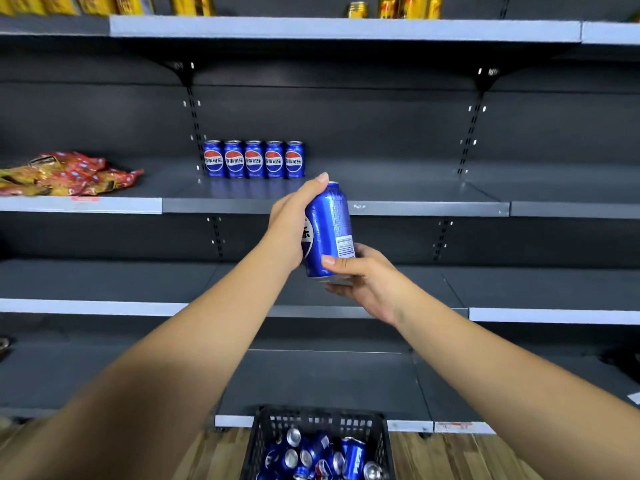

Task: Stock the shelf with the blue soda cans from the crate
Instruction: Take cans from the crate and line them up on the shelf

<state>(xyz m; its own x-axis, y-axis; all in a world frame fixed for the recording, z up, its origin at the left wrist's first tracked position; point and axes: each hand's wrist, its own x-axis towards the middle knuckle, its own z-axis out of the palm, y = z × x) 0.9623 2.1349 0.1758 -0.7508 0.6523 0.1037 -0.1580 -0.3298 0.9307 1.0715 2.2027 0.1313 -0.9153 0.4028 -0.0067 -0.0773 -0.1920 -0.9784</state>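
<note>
Both hands are on one blue soda can (329,230) in front of the shelf (346,206), the left hand (291,230) wrapped round its side with the thumb up by the rim, the right hand (363,275) pinching and cupping its base, so each grip is closed on the can, which leans slightly. Beyond and just left of the grip, a row of five blue cans (254,159) stands upright at the back of the shelf, with snack packets (62,174) far off to the left. Well below the grip sits the black crate (273,434), loose blue cans jumbled inside
</note>
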